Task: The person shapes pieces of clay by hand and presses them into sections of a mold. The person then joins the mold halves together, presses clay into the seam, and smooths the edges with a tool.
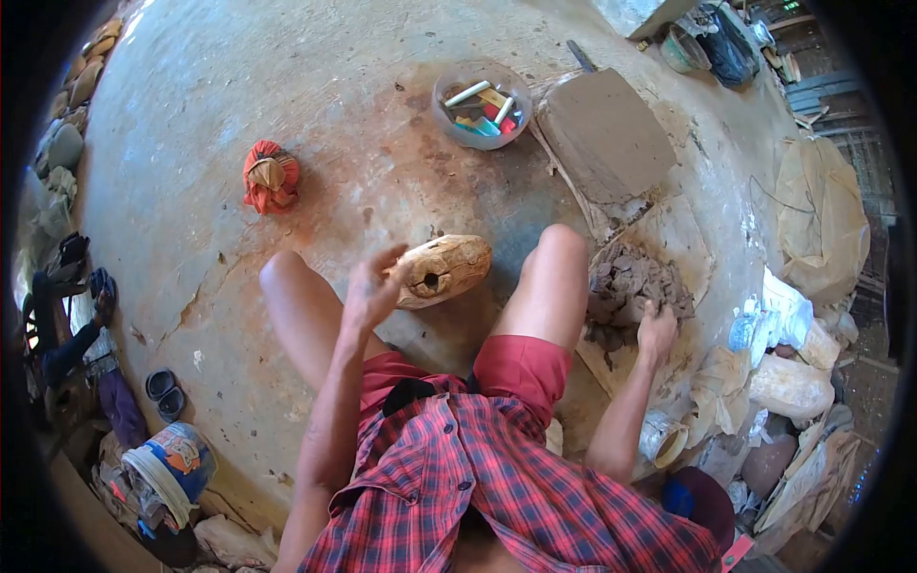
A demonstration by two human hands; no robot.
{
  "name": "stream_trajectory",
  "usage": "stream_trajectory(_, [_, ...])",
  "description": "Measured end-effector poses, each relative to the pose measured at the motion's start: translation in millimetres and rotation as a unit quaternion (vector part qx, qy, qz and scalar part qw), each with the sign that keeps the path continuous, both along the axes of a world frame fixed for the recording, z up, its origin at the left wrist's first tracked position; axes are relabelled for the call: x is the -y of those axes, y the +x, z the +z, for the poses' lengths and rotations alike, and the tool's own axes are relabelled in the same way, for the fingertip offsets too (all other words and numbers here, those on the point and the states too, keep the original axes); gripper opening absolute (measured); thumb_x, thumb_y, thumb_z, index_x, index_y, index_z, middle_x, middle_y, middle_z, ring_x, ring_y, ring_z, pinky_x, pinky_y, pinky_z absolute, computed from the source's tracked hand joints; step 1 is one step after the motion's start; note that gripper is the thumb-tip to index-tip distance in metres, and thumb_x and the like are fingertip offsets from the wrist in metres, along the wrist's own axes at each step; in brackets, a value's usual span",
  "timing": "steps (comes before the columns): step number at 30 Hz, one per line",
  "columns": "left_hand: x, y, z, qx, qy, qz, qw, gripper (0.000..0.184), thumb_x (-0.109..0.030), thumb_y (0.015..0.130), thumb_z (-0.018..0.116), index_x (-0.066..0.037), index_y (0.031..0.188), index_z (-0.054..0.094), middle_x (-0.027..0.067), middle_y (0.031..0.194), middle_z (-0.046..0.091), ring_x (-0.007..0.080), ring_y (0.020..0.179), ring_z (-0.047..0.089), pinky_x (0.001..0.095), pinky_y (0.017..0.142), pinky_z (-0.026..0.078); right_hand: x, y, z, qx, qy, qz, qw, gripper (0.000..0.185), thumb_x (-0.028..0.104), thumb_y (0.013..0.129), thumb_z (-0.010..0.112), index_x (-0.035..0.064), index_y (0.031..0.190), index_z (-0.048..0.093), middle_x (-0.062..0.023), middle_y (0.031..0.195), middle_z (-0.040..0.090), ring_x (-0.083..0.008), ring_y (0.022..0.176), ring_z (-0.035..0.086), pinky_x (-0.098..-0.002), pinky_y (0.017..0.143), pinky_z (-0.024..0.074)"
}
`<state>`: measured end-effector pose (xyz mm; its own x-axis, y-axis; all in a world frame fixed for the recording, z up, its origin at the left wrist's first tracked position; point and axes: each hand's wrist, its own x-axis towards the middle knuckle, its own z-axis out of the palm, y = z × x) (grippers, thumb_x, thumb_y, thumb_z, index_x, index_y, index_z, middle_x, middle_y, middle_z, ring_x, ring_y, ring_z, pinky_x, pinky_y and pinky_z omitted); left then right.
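Observation:
Between my knees lies a rounded, light-brown wooden block (449, 270) with a dark hole in its side. My left hand (374, 286) is beside its left end, fingers loosely curled and apart, with nothing visible in them; I cannot tell whether they touch the wood. To the right of my right knee is a rough heap of dark, wet clay (635, 286). My right hand (657, 331) reaches down to its near edge, fingers closed on some of the clay. Beyond the heap sits a large, smooth, squarish block of clay (607, 134).
A clear plastic bowl (482, 137) with several small tools stands ahead. A red cloth bundle (271, 179) lies on the floor at left. Black sandals (165, 394) and a bucket (170, 473) are lower left. Bags, cloth and a tipped container (663, 437) line the right side.

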<state>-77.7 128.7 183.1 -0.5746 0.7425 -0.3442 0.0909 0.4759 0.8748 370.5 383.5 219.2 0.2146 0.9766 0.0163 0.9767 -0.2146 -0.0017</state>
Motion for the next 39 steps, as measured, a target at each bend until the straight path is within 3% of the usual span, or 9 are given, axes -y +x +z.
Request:
stream_trajectory(2, [-1.3, 12.4, 15.2, -0.113, -0.042, -0.062, 0.991, 0.042, -0.024, 0.093, 0.073, -0.004, 0.13, 0.073, 0.0226, 0.123, 0.075, 0.0361, 0.113, 0.073, 0.0426, 0.098, 0.057, 17.6, -24.0, -5.5, -0.07, 0.015, -0.027, 0.997, 0.052, 0.037, 0.094, 0.076, -0.0012, 0.13, 0.07, -0.0278, 0.135, 0.067, -0.0428, 0.126, 0.063, -0.0481, 0.108, 0.0496])
stream_trajectory(4, [-11.8, 18.3, 29.3, -0.133, -0.053, -0.065, 0.988, 0.044, -0.026, 0.088, 0.076, -0.006, 0.127, 0.075, 0.0237, 0.119, 0.074, 0.04, 0.11, 0.072, 0.0463, 0.097, 0.057, 30.0, -62.7, -4.4, -0.183, 0.13, 0.127, 0.966, 0.05, 0.031, 0.091, 0.079, -0.0015, 0.129, 0.071, -0.0259, 0.139, 0.065, -0.0405, 0.131, 0.06, -0.0457, 0.113, 0.0471])
stream_trajectory(8, [-38.5, 16.1, 34.8, -0.249, -0.138, -0.169, 0.944, 0.045, -0.023, 0.079, 0.075, -0.009, 0.122, 0.077, 0.0203, 0.105, 0.077, 0.0425, 0.096, 0.075, 0.0482, 0.086, 0.06, 42.2, -144.3, 24.3, -0.277, 0.104, 0.217, 0.93, 0.044, 0.024, 0.089, 0.082, -0.0007, 0.123, 0.074, -0.0205, 0.148, 0.06, -0.0382, 0.135, 0.058, -0.0466, 0.115, 0.0444])
stream_trajectory(15, [-63.6, 19.6, 32.6, -0.353, -0.197, -0.267, 0.875, 0.02, -0.015, 0.073, 0.07, 0.001, 0.085, 0.075, 0.0253, 0.088, 0.074, 0.0454, 0.084, 0.075, 0.0517, 0.075, 0.062, 72.7, -212.4, 50.9, -0.319, 0.044, 0.379, 0.868, 0.035, 0.02, 0.092, 0.079, -0.0003, 0.12, 0.075, -0.0185, 0.142, 0.063, -0.0366, 0.125, 0.063, -0.0435, 0.108, 0.0509])
stream_trajectory(22, [-61.1, 23.4, 28.3, -0.362, -0.162, -0.259, 0.881, 0.017, -0.013, 0.073, 0.072, 0.002, 0.081, 0.075, 0.0247, 0.086, 0.074, 0.0445, 0.084, 0.075, 0.0509, 0.074, 0.062, 102.9, -238.6, 12.0, -0.416, -0.067, 0.384, 0.822, 0.036, 0.019, 0.091, 0.078, -0.0011, 0.12, 0.074, -0.0202, 0.136, 0.067, -0.0363, 0.125, 0.064, -0.043, 0.107, 0.0513])
stream_trajectory(28, [-47.7, 3.2, 37.8, -0.306, -0.176, -0.238, 0.905, 0.031, -0.02, 0.079, 0.076, -0.002, 0.103, 0.081, 0.0245, 0.095, 0.077, 0.0405, 0.087, 0.077, 0.0482, 0.081, 0.062, 122.7, -256.4, -15.1, -0.422, -0.152, 0.396, 0.801, 0.056, 0.02, 0.092, 0.077, -0.0091, 0.137, 0.061, -0.0274, 0.143, 0.061, -0.0407, 0.135, 0.058, -0.0433, 0.116, 0.0455])
stream_trajectory(30, [-33.5, -11.1, 39.9, -0.11, -0.11, -0.194, 0.969, 0.041, -0.03, 0.086, 0.074, 0.001, 0.112, 0.079, 0.0279, 0.098, 0.075, 0.0406, 0.094, 0.076, 0.0474, 0.085, 0.061, 129.9, -259.3, -27.8, -0.437, -0.155, 0.399, 0.791, 0.06, 0.023, 0.095, 0.074, -0.0108, 0.142, 0.057, -0.0299, 0.147, 0.057, -0.0411, 0.138, 0.056, -0.0428, 0.117, 0.044])
stream_trajectory(35, [-2.9, 22.6, 17.9, -0.077, -0.06, -0.054, 0.994, 0.043, -0.028, 0.1, 0.069, 0.0, 0.132, 0.071, 0.0239, 0.122, 0.074, 0.0361, 0.112, 0.074, 0.0428, 0.098, 0.057, 141.7, -269.2, -53.3, -0.428, -0.206, 0.395, 0.787, 0.071, 0.038, 0.101, 0.066, -0.0111, 0.15, 0.049, -0.0307, 0.16, 0.045, -0.0404, 0.153, 0.04, -0.0432, 0.127, 0.0305])
stream_trajectory(39, [1.2, 50.9, 1.3, -0.145, 0.003, 0.034, 0.989, 0.048, -0.024, 0.1, 0.069, 0.004, 0.138, 0.065, 0.026, 0.131, 0.07, 0.0355, 0.115, 0.073, 0.0415, 0.101, 0.054, 147.4, -268.0, -66.0, -0.436, -0.215, 0.396, 0.779, 0.076, 0.041, 0.1, 0.068, -0.0088, 0.153, 0.047, -0.0292, 0.165, 0.038, -0.0496, 0.156, 0.027, -0.0506, 0.129, 0.0235])
